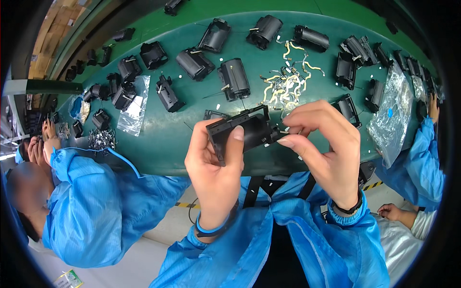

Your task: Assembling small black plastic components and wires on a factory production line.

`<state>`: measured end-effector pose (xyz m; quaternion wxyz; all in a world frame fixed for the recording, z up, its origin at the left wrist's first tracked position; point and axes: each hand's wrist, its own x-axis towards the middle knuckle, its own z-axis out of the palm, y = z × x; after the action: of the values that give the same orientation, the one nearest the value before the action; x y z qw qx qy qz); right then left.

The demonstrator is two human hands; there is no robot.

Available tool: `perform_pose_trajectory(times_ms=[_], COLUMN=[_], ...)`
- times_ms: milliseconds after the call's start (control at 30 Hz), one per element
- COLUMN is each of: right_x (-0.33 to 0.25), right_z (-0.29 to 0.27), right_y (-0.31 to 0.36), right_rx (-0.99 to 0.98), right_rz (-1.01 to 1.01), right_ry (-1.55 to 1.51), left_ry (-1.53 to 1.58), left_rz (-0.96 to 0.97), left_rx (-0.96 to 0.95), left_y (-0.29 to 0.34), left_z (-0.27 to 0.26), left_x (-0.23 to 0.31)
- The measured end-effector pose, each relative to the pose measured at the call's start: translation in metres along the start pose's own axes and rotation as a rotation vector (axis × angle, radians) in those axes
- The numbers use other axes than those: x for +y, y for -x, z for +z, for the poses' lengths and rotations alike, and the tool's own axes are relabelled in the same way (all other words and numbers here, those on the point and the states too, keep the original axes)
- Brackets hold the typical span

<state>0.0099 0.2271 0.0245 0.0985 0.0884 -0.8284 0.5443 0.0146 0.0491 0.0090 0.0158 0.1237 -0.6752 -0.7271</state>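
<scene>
My left hand (213, 175) grips a black plastic housing (255, 130) with a rounded body and a flat, open frame at one end. The thumb presses on its near face, and the housing is held tilted above the table's near edge. At the housing's right end, my right hand (331, 144) has thumb and forefinger brought together in a pinch. A tiny pale-tipped piece (285, 130) shows by those fingertips; its kind is too small to make out. Just beyond lies a tangled heap of thin white and yellow flex cables (288, 86).
Several similar black housings (234, 79) lie across the green table (187, 132). Clear plastic bags (134, 108) rest at left and right, with a pile of small metallic parts (102, 140) at left. Co-workers in blue smocks (86, 206) sit on both sides.
</scene>
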Motion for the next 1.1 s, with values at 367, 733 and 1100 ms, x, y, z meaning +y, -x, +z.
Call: perform_pose_trajectory(times_ms=[367,733,1100], right_x=[0.016,0.015,0.008], right_z=[0.022,0.022,0.031], right_y=[0.012,0.016,0.014], right_rx=[0.073,0.080,0.269], right_rz=[-0.167,-0.123,-0.268], right_ry=[-0.106,-0.168,0.079], left_ry=[0.250,0.373,-0.105], left_rz=[-0.272,-0.454,0.178], left_rx=[-0.120,-0.251,-0.164], left_y=[0.003,0.005,0.019], left_z=[-0.001,-0.002,0.003], left_x=[-0.001,0.004,-0.003])
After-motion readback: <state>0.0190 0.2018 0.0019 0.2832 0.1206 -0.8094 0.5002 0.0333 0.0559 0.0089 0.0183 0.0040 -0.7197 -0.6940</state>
